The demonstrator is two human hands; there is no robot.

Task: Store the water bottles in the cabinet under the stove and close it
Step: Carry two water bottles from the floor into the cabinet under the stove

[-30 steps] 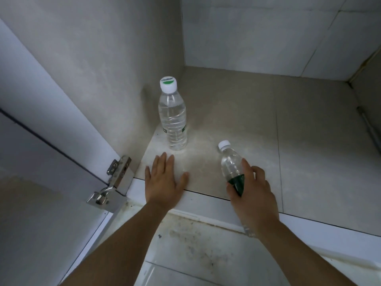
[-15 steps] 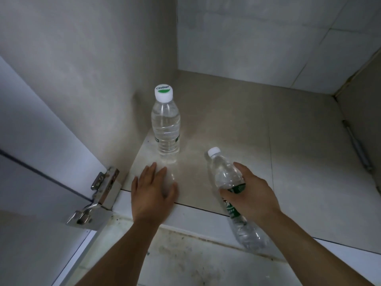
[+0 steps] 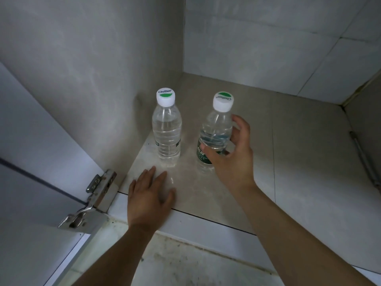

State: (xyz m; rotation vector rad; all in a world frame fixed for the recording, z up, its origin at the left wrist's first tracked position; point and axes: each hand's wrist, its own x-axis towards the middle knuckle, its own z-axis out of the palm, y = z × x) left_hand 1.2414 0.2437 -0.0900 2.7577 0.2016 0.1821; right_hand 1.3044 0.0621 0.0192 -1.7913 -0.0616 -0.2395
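Note:
Two clear water bottles with white and green caps stand upright inside the open cabinet, on its tiled floor (image 3: 309, 166). The first bottle (image 3: 166, 131) is close to the left wall. The second bottle (image 3: 216, 129) stands just to its right, a small gap between them, its base on the floor. My right hand (image 3: 233, 159) wraps around the second bottle's lower half, thumb on the green label. My left hand (image 3: 148, 199) lies flat on the floor's front edge, fingers apart, a little in front of the first bottle.
The white cabinet door (image 3: 31, 203) hangs open at the left on a metal hinge (image 3: 92, 199). A thin pipe (image 3: 365, 162) runs along the right wall. The floor to the right of the bottles is bare tile. A stained floor lies below the sill.
My right hand carried the tilted second bottle further in and stood it upright beside the first one. The left hand stayed flat on the front edge.

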